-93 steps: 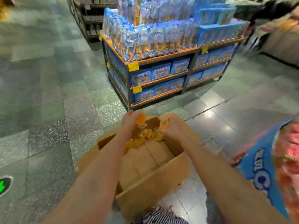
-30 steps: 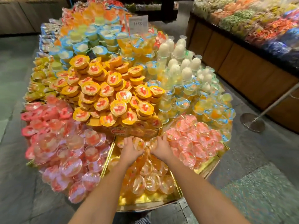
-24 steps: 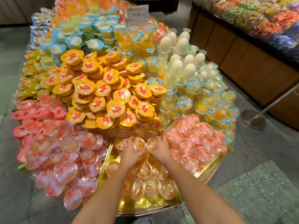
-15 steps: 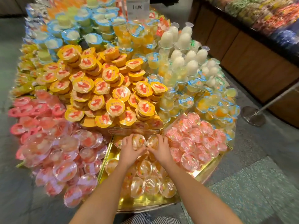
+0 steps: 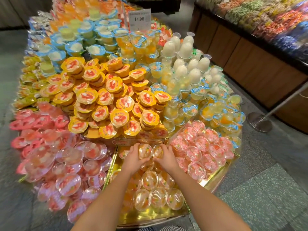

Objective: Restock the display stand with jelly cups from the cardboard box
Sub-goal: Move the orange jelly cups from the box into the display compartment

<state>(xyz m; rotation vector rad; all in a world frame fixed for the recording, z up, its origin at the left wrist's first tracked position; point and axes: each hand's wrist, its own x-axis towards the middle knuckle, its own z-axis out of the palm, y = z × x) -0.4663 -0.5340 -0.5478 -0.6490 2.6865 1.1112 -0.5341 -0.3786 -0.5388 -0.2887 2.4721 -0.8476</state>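
left grip [image 5: 133, 158] and right grip [image 5: 167, 157] moving from box to tray [image 5: 150, 215] | each clamping one cup [image 5: 144, 151] | likely filling gap at back

my feed is bright and evenly lit, shadows soft. glare flashes off the gold tray [image 5: 146, 215] at the near edge of the display stand [image 5: 216, 178] and off the clear jelly cups [image 5: 150, 180]. the stand's left edge and the far-right shelves [image 5: 275, 22] smear into blur; frame edges bow.
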